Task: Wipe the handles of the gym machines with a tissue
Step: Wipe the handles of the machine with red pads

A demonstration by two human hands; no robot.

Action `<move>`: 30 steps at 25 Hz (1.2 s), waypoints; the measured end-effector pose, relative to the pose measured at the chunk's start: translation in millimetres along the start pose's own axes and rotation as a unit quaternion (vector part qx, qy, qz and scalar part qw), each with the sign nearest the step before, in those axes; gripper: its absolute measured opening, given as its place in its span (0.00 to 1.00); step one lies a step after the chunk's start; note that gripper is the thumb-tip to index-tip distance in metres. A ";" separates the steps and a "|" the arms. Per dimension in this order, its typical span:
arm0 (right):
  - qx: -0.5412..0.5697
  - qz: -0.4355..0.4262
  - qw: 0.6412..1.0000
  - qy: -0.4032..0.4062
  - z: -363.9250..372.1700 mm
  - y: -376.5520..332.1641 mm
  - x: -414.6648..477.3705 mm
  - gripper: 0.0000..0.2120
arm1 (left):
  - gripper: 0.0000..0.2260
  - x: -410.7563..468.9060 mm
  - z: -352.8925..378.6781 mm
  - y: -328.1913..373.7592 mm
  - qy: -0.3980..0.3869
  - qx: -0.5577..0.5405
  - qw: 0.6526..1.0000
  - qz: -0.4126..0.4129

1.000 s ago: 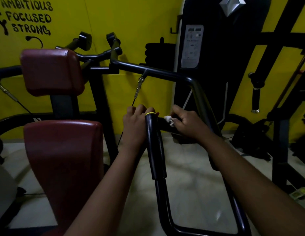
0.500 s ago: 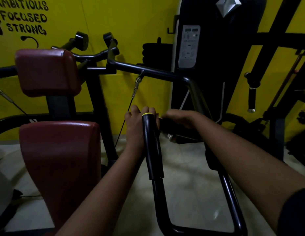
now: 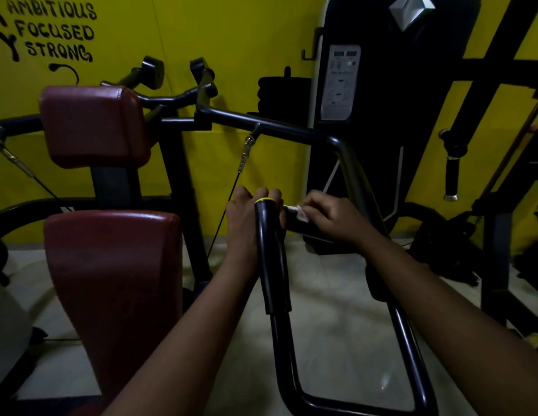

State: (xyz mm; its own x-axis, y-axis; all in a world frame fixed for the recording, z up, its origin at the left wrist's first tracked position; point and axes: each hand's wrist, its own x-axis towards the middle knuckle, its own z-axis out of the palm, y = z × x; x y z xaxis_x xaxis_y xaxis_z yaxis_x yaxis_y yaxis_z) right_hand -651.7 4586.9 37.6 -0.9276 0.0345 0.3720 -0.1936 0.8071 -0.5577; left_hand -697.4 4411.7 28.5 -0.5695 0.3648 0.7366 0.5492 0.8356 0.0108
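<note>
A black padded handle [image 3: 272,259] with a yellow ring at its tip runs toward me in the middle of the head view. My left hand [image 3: 246,217] grips its far end from the left. A second black handle [image 3: 294,225] sticks out sideways to the right. My right hand [image 3: 330,219] lies over that side handle and pinches a small white tissue [image 3: 299,212] against it. Most of the tissue is hidden under my fingers.
The handles belong to a black tubular arm [image 3: 291,133] with a cable clip [image 3: 246,151]. Red seat pads [image 3: 111,280] stand left of it. A black weight-stack shroud [image 3: 381,85] and more frames [image 3: 496,235] crowd the right, against a yellow wall.
My right hand rolled over the top of the side handle, hiding the tissue, then came back so the tissue shows again. The left hand kept its grip.
</note>
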 end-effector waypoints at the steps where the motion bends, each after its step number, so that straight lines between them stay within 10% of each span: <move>1: -0.002 -0.010 0.999 0.030 -7.1 8.3 -15.3 0.03 | 0.07 -0.4 -0.8 1.5 -0.004 0.004 1.000 -0.001; 9: 0.093 -0.057 0.986 0.126 15.6 -11.2 -36.8 0.15 | 0.10 -9.6 6.6 6.4 0.025 0.046 0.997 0.054; 16: -0.061 -0.062 0.966 0.244 11.1 0.9 -60.4 0.13 | 0.17 -18.9 13.5 6.9 -0.013 0.034 0.997 0.075; 23: -0.088 -0.153 0.966 0.189 27.7 3.0 -56.8 0.13 | 0.16 -21.2 23.1 3.6 -0.036 0.015 0.996 0.085; 30: -0.015 -0.006 0.981 0.195 17.9 -11.9 -44.0 0.09 | 0.17 -36.2 27.8 4.9 -0.066 0.095 0.991 0.064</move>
State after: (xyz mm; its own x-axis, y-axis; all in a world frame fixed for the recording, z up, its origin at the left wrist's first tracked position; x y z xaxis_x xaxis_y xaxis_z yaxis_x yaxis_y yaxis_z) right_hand -614.3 4565.2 14.6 -0.7309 0.2433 0.6377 -0.1887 0.8258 -0.5314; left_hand -691.1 4414.0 -16.9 -0.5847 0.5123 0.6290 0.5040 0.8370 -0.2132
